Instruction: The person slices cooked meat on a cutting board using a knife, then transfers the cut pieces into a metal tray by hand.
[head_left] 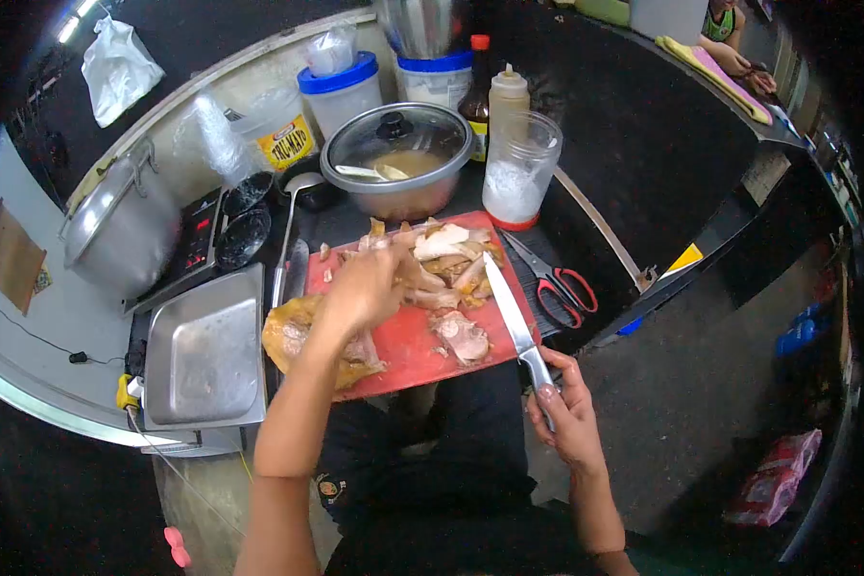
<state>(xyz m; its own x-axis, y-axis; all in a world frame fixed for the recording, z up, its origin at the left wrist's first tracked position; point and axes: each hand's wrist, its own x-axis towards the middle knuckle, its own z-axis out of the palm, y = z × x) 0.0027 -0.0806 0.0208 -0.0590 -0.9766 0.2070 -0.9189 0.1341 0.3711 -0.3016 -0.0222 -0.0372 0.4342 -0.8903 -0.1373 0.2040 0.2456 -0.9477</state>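
The left hand [367, 286] is appearing blurred, its fingertips merging with the meat pieces [446, 264]; whether they are gripping one is escaping the view. The left forearm [293, 422] is covering part of the yellow-skinned piece [292, 322]. The right hand [571, 408] is partly concealing the handle of the knife [512, 309]. The upper edge is cutting off a steel vessel [420, 29] and a second person [728, 53].

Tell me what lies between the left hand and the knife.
In the head view, meat pieces on the red cutting board lie between the left hand and the knife.
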